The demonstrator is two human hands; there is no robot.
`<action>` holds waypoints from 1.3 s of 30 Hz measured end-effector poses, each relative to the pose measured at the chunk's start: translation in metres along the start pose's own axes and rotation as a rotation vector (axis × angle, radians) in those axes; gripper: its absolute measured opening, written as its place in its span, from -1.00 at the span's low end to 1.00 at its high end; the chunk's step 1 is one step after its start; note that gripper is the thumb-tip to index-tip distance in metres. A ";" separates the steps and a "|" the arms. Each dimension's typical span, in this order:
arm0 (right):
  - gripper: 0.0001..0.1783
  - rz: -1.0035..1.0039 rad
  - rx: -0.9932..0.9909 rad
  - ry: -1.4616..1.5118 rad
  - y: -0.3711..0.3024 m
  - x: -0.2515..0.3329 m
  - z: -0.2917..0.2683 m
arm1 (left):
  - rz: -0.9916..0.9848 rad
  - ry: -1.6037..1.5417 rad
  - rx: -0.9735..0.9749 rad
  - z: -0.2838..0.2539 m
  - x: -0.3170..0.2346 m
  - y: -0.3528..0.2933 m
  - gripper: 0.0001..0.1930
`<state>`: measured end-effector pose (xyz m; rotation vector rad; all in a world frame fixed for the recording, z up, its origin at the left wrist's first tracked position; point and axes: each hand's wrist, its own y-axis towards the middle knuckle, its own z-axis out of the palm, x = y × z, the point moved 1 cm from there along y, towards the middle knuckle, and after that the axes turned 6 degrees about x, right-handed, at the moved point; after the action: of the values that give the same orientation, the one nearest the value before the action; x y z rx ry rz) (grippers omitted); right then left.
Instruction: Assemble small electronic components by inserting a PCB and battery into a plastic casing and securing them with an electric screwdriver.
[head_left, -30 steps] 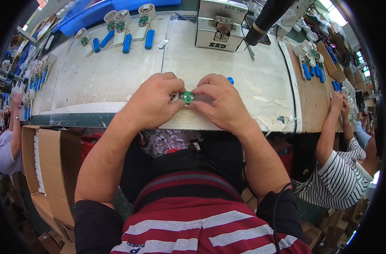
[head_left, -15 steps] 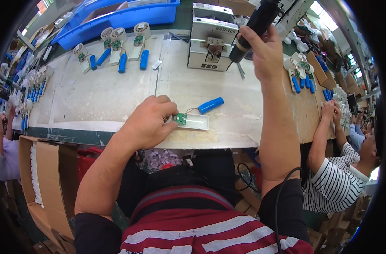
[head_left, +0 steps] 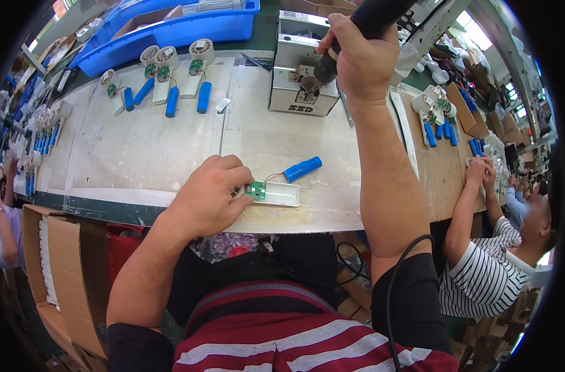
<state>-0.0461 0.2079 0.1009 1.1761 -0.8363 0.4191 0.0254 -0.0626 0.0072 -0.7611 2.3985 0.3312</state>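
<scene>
My left hand is closed on the round end of a white plastic housing, which lies on the bench. A green circuit board sits in the housing beside my fingertips. Thin wires run from it to a blue cylindrical battery lying just behind the housing. My right hand grips a black electric screwdriver, angled down and to the left. The screwdriver's lower end is at the front of a white box-shaped screw feeder; its tip cannot be made out there.
Several similar housings with batteries stand at the back left, below a blue bin. More units are on the right near a co-worker's hands. An open cardboard box is at the lower left. A black cable hangs by my right arm.
My right hand has brought the screwdriver left, to the feeder's front. My left hand still holds the housing; the whole view has shifted slightly.
</scene>
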 end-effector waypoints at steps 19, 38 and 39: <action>-0.56 0.044 0.004 0.027 -0.001 -0.017 0.003 | -0.023 -0.010 0.018 0.000 0.000 0.000 -0.75; -0.54 0.043 -0.128 -0.214 -0.002 -0.014 0.017 | -0.039 -0.011 0.023 -0.001 0.000 0.000 -0.76; -0.54 0.058 -0.038 -0.140 -0.005 -0.016 0.015 | -0.045 -0.012 0.028 0.000 0.000 0.000 -0.76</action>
<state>-0.0583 0.1942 0.0882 1.1583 -0.9977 0.3693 0.0253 -0.0634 0.0073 -0.7974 2.3664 0.2821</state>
